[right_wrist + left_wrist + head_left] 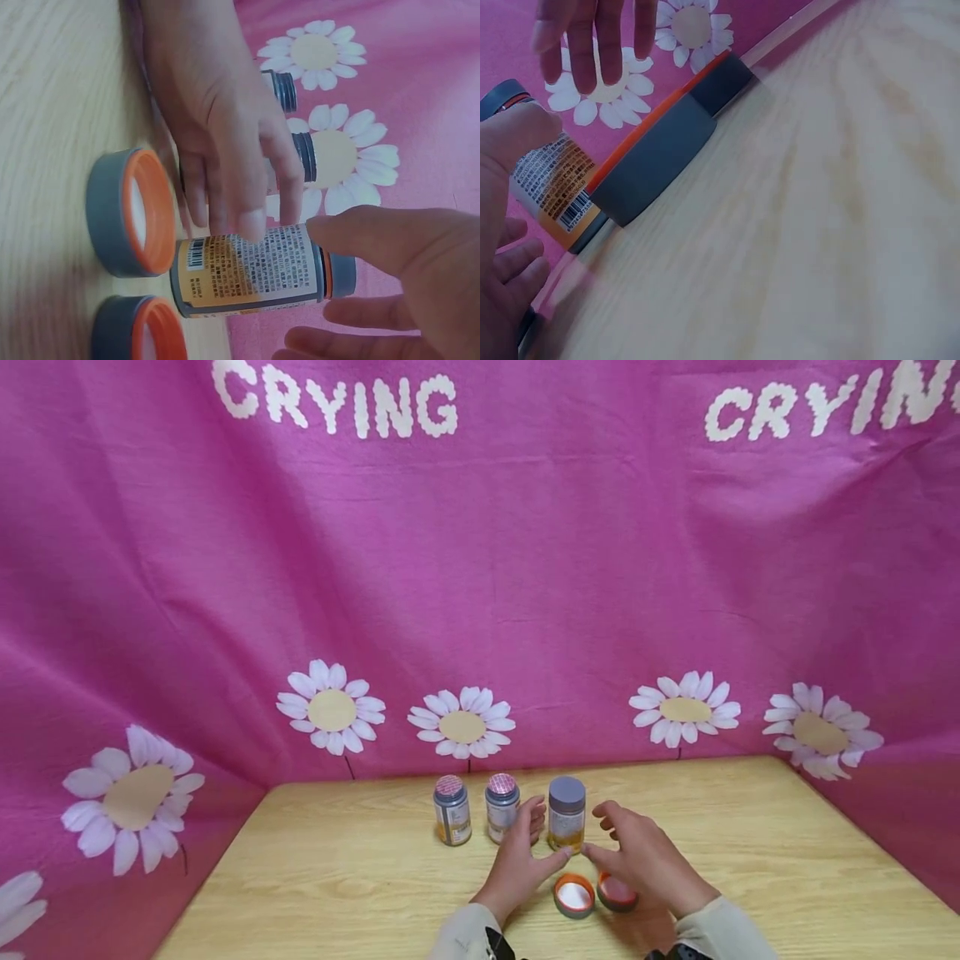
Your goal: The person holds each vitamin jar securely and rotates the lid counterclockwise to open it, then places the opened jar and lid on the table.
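A capped jar [567, 827] with a grey lid and an orange-and-white printed label stands upright between both hands. On its left side is my left hand [517, 860], fingers parted and thumb near the jar's base. My right hand [636, 853] is at the jar's right, its fingers loosely bent and apart from the thumb. In the right wrist view the left thumb overlaps the edge of the jar [251, 274]; whether it touches I cannot tell. Neither hand is curled round the jar.
Two lidless jars with pink patterned seals, a left one [452, 814] and a nearer one [497, 818] partly behind my left hand, stand on the wooden table [322, 877]. Two grey lids with orange insides, one [574, 896] and another [618, 893], lie upturned before the hands.
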A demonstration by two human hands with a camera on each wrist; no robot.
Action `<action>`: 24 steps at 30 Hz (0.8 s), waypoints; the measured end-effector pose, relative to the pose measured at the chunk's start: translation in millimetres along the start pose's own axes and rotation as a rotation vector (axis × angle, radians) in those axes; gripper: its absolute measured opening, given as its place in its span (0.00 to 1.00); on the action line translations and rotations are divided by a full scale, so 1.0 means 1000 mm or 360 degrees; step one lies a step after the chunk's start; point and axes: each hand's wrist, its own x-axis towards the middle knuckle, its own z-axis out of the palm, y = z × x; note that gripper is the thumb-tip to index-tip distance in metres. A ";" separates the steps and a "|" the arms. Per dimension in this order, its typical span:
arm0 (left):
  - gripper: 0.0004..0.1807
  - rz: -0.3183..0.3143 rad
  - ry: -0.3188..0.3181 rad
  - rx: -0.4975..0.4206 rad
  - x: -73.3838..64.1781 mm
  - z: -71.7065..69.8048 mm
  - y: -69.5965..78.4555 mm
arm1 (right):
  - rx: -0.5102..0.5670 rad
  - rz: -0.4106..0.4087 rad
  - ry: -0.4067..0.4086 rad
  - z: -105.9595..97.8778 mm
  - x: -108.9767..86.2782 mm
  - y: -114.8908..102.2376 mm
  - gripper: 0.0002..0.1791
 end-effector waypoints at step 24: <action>0.34 -0.0118 0.0018 0.0306 0.021 0.010 0.000 | 0.0035 0.0049 0.0035 0.002 0.015 -0.008 0.26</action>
